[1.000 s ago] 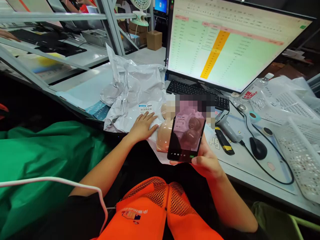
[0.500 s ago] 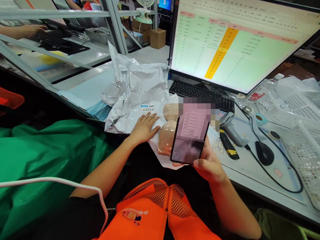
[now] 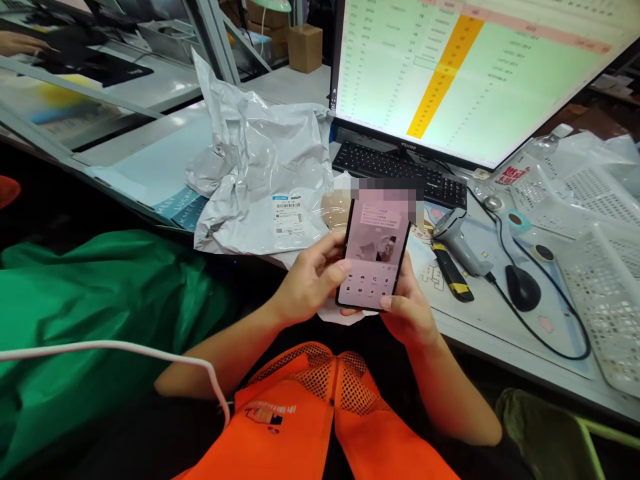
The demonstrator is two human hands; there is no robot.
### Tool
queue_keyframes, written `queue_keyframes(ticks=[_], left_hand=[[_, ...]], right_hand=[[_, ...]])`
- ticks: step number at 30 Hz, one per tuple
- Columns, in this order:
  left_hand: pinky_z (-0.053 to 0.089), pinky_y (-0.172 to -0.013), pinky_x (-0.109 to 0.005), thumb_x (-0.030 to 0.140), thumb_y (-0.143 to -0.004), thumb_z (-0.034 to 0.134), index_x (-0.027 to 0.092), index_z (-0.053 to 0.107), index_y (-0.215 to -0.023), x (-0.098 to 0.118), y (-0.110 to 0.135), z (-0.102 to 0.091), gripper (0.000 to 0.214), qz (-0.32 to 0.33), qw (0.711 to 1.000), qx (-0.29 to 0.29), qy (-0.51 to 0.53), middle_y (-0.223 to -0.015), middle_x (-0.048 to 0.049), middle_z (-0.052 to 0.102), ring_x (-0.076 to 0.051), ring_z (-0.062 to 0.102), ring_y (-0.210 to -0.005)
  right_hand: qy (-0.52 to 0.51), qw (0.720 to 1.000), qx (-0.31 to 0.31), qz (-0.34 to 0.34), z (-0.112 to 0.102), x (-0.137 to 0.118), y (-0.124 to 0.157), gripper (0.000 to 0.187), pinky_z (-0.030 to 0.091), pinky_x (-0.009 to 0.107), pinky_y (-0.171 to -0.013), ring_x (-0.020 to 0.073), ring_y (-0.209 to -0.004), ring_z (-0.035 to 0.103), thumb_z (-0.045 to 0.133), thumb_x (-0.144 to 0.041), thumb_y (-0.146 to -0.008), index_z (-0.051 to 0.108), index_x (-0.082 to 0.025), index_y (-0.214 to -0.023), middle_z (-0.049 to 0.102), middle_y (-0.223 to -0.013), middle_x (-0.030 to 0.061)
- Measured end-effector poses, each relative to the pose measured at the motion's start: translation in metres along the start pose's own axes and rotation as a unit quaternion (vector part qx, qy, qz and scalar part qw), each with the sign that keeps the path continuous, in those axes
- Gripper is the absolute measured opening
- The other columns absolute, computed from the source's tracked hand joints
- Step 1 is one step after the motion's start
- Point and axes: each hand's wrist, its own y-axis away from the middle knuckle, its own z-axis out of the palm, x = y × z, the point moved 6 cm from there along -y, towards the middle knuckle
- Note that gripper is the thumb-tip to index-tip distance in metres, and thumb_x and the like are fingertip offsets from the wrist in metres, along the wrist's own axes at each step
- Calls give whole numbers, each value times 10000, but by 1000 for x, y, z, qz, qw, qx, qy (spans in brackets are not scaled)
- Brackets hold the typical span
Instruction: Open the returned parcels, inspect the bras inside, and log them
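Observation:
Upright above the desk's front edge is a smartphone [image 3: 373, 253], its lit screen showing a chat with icons along the bottom. My right hand [image 3: 411, 310] grips its lower right side, thumb at the bottom corner. On its left edge my left hand [image 3: 315, 277] is closed, thumb over the screen. A beige glossy item [image 3: 336, 212] shows partly behind the phone; the rest of it is hidden. Left of the phone lies a crumpled white mailer bag [image 3: 270, 153] with a printed shipping label [image 3: 289, 217].
A monitor [image 3: 450, 73] with a spreadsheet stands behind a black keyboard [image 3: 400, 175]. To the right are a barcode scanner [image 3: 463, 243], a yellow-black box cutter [image 3: 453, 272], a mouse [image 3: 523, 288] and white baskets [image 3: 607, 300]. A co-worker's hand [image 3: 20, 44] shows at far left.
My left hand has left the mailer bag and moved right onto the phone's left edge. The phone's screen now shows an icon panel. The view has shifted slightly.

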Motion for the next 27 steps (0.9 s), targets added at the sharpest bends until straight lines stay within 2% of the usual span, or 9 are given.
queue_keyframes(ticks=[2,5,10,15,20,24,27], left_hand=[[614,-918,-326,428,-1018,692,173,620,-1308,-6,-1,9,393,-18,999,18,41,-1259,-120,771,-247,761,-1101],[608,-889,-304,396,-971,766,177,613,-1236,-15,-3,11,376,-34,997,56,51,-1190,-107,781,-237,763,-1079],[598,-911,-328,439,-988,734,176,642,-1210,-11,-3,11,357,-16,997,50,57,-1196,-102,770,-233,753,-1047],[583,-961,-348,406,-1031,657,181,622,-1337,-11,1,12,382,-4,996,38,85,-1284,-114,750,-266,725,-1168],[599,-967,-365,361,-1030,642,200,490,-1514,-23,7,18,532,-29,991,10,131,-1368,-130,719,-285,709,-1230],[593,-1041,-378,298,-971,700,215,395,-1576,-27,8,24,683,-27,992,-11,124,-1479,-149,645,-291,666,-1312],[566,-1115,-405,242,-919,740,222,303,-1620,-30,8,28,826,-35,996,-11,82,-1560,-171,564,-322,578,-1434]], right_hand=[[-1,1000,4,-7,0,2,1,719,710,594,-879,345,-1271,701,800,-264,-856,445,-419,-1462,622,-1487,42],[2,1000,6,-15,-1,3,3,718,691,629,-937,344,-1309,683,795,-274,-872,437,-438,-1472,611,-1508,35],[1,1000,11,-24,-2,3,4,716,695,620,-933,339,-1315,678,793,-282,-870,449,-435,-1480,612,-1510,34],[-13,999,25,-34,-3,3,0,656,720,559,-856,326,-1236,712,787,-283,-866,511,-393,-1451,665,-1424,34],[-18,997,65,-41,-10,7,-3,600,720,550,-778,335,-1112,753,754,-376,-884,516,-367,-1435,737,-1291,48],[-10,994,90,-61,-16,7,-5,618,687,573,-904,335,-1157,738,714,-371,-859,520,-356,-1446,751,-1270,47],[10,990,122,-76,-19,7,-5,644,641,529,-1025,295,-1160,728,741,-285,-782,559,-341,-1397,749,-1289,24]])
